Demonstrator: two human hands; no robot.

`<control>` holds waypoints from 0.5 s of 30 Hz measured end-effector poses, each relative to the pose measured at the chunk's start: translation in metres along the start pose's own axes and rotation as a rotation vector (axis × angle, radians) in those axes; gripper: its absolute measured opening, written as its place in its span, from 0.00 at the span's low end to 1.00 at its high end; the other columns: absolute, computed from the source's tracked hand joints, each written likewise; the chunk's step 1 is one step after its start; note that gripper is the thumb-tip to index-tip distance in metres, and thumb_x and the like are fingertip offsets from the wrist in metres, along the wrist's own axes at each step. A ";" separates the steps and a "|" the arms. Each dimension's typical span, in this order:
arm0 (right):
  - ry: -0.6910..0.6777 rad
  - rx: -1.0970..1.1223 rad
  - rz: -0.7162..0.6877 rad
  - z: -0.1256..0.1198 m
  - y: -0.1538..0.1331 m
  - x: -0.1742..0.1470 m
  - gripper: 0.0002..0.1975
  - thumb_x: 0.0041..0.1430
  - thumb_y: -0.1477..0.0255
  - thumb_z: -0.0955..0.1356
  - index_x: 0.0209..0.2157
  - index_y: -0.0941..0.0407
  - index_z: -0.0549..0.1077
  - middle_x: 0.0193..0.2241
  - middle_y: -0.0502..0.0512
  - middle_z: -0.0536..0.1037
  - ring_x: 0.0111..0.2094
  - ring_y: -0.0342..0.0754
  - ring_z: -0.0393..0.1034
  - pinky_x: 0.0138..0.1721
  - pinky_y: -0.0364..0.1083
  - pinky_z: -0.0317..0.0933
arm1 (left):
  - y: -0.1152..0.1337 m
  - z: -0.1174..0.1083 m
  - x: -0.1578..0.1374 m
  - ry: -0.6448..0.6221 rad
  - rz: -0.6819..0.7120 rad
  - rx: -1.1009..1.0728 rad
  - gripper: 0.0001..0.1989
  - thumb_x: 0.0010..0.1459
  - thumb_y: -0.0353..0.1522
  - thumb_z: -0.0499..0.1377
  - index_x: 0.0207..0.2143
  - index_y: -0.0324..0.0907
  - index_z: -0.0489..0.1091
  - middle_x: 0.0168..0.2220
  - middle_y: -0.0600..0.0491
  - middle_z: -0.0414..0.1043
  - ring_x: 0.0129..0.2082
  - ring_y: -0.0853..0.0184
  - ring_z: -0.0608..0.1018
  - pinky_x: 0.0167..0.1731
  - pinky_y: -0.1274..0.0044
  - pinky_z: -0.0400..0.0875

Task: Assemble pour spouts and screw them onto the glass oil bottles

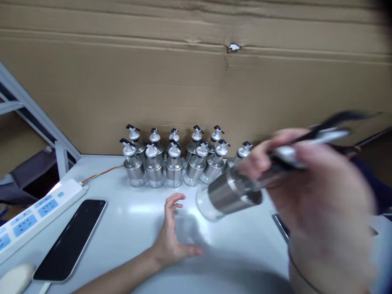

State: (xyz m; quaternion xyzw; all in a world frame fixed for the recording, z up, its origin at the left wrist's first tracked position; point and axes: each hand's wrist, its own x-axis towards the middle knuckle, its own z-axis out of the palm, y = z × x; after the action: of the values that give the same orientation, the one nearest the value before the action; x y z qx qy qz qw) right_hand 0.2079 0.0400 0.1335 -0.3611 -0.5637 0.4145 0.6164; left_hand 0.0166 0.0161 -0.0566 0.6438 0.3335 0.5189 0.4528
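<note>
My right hand (321, 179), blurred by motion, grips a glass oil dispenser bottle (229, 194) by its neck, just under the black-and-silver flip spout. The bottle has a metal band round its body and tilts in the air, its clear base pointing left and down. Close to that base, my left hand (173, 232) hovers over the table, fingers curved apart from the thumb with nothing between them. Behind both hands, several like bottles (154, 167) stand upright in two rows, each with a silver cap and black-tipped spout.
A cardboard wall (122, 81) rises behind the bottles on the pale table (122, 228). At the left lie a white power strip (33, 220), a black-screened phone (72, 241) and a white rounded object (16, 279). A dark-edged flat object (280, 226) is partly hidden behind my right hand.
</note>
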 end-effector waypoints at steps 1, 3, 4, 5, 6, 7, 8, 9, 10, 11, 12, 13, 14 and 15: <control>-0.011 0.084 0.069 0.014 0.007 -0.001 0.08 0.57 0.61 0.67 0.31 0.49 0.67 0.19 0.46 0.69 0.23 0.44 0.66 0.25 0.45 0.61 | 0.001 0.000 0.000 0.013 0.011 0.000 0.50 0.40 0.55 0.66 0.58 0.46 0.46 0.59 0.41 0.47 0.61 0.47 0.56 0.56 0.61 0.55; -0.106 0.165 0.217 0.034 0.022 -0.004 0.09 0.56 0.62 0.68 0.30 0.52 0.67 0.20 0.47 0.70 0.22 0.43 0.64 0.24 0.44 0.60 | 0.005 0.001 0.002 0.017 -0.020 -0.037 0.51 0.38 0.53 0.68 0.58 0.45 0.48 0.60 0.39 0.49 0.61 0.47 0.58 0.57 0.61 0.55; -0.126 0.199 0.261 0.041 0.030 -0.006 0.10 0.56 0.61 0.68 0.31 0.52 0.67 0.21 0.47 0.70 0.23 0.43 0.64 0.25 0.44 0.60 | 0.007 0.001 0.004 0.004 -0.061 -0.074 0.51 0.37 0.52 0.69 0.58 0.44 0.49 0.60 0.39 0.51 0.60 0.47 0.60 0.57 0.62 0.56; -0.145 0.222 0.288 0.045 0.037 -0.008 0.11 0.57 0.61 0.68 0.32 0.53 0.67 0.22 0.47 0.70 0.24 0.43 0.64 0.26 0.43 0.60 | 0.009 0.002 0.006 -0.015 -0.112 -0.111 0.50 0.38 0.50 0.70 0.58 0.43 0.51 0.59 0.40 0.55 0.58 0.48 0.63 0.56 0.62 0.58; -0.167 0.243 0.305 0.049 0.042 -0.009 0.11 0.57 0.60 0.68 0.33 0.53 0.67 0.23 0.47 0.71 0.24 0.42 0.64 0.27 0.43 0.60 | 0.011 0.002 0.008 -0.033 -0.167 -0.137 0.47 0.38 0.48 0.70 0.56 0.42 0.54 0.56 0.41 0.60 0.55 0.50 0.67 0.54 0.64 0.61; -0.189 0.267 0.316 0.051 0.047 -0.011 0.11 0.58 0.60 0.68 0.34 0.53 0.67 0.23 0.47 0.71 0.25 0.42 0.64 0.27 0.42 0.61 | 0.013 0.002 0.010 -0.047 -0.222 -0.148 0.42 0.40 0.46 0.70 0.53 0.40 0.58 0.52 0.42 0.66 0.51 0.52 0.70 0.52 0.66 0.64; -0.213 0.296 0.325 0.053 0.051 -0.012 0.11 0.58 0.60 0.68 0.34 0.53 0.67 0.24 0.48 0.71 0.26 0.41 0.64 0.28 0.42 0.61 | 0.015 0.001 0.012 -0.059 -0.267 -0.145 0.37 0.41 0.44 0.70 0.50 0.39 0.62 0.48 0.44 0.70 0.46 0.55 0.73 0.48 0.68 0.66; -0.235 0.330 0.330 0.054 0.054 -0.013 0.11 0.58 0.60 0.68 0.35 0.53 0.67 0.25 0.48 0.71 0.26 0.41 0.65 0.29 0.41 0.61 | 0.016 0.001 0.013 -0.069 -0.299 -0.135 0.32 0.42 0.42 0.69 0.46 0.38 0.64 0.43 0.46 0.72 0.42 0.57 0.74 0.44 0.70 0.68; -0.250 0.369 0.331 0.055 0.057 -0.013 0.11 0.59 0.61 0.68 0.36 0.53 0.67 0.26 0.48 0.71 0.27 0.41 0.65 0.30 0.41 0.62 | 0.017 0.001 0.014 -0.075 -0.312 -0.130 0.28 0.42 0.42 0.68 0.43 0.37 0.66 0.39 0.48 0.73 0.37 0.60 0.74 0.39 0.72 0.68; -0.262 0.406 0.328 0.055 0.059 -0.014 0.11 0.59 0.61 0.68 0.36 0.53 0.67 0.27 0.48 0.72 0.27 0.40 0.66 0.30 0.41 0.62 | 0.017 0.000 0.013 -0.082 -0.308 -0.133 0.27 0.42 0.42 0.67 0.41 0.36 0.67 0.35 0.49 0.73 0.34 0.63 0.73 0.36 0.74 0.68; -0.271 0.437 0.321 0.056 0.061 -0.014 0.11 0.59 0.61 0.68 0.36 0.53 0.67 0.27 0.48 0.72 0.28 0.40 0.66 0.31 0.41 0.62 | 0.017 -0.001 0.013 -0.086 -0.289 -0.139 0.26 0.42 0.42 0.67 0.41 0.36 0.67 0.33 0.50 0.72 0.31 0.65 0.72 0.33 0.76 0.67; -0.281 0.465 0.313 0.057 0.063 -0.015 0.11 0.59 0.61 0.67 0.37 0.53 0.67 0.28 0.48 0.72 0.28 0.40 0.66 0.31 0.41 0.63 | 0.017 -0.001 0.011 -0.093 -0.263 -0.144 0.26 0.42 0.43 0.66 0.40 0.36 0.68 0.32 0.51 0.71 0.29 0.67 0.71 0.31 0.77 0.66; -0.299 0.489 0.310 0.057 0.065 -0.015 0.11 0.60 0.61 0.67 0.37 0.53 0.67 0.28 0.48 0.72 0.28 0.40 0.67 0.31 0.41 0.63 | 0.016 -0.002 0.010 -0.097 -0.238 -0.142 0.26 0.43 0.44 0.66 0.39 0.36 0.68 0.30 0.51 0.70 0.27 0.68 0.69 0.29 0.78 0.65; -0.323 0.514 0.311 0.057 0.068 -0.015 0.11 0.60 0.61 0.67 0.38 0.53 0.67 0.28 0.48 0.73 0.28 0.40 0.68 0.31 0.41 0.63 | 0.015 -0.002 0.008 -0.100 -0.217 -0.137 0.25 0.43 0.45 0.66 0.38 0.36 0.68 0.29 0.52 0.69 0.26 0.69 0.68 0.28 0.78 0.65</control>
State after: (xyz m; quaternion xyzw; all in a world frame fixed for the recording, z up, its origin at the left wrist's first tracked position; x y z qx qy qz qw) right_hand 0.1435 0.0515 0.0716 -0.2054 -0.4693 0.6838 0.5195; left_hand 0.0159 0.0180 -0.0394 0.5967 0.3418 0.4556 0.5653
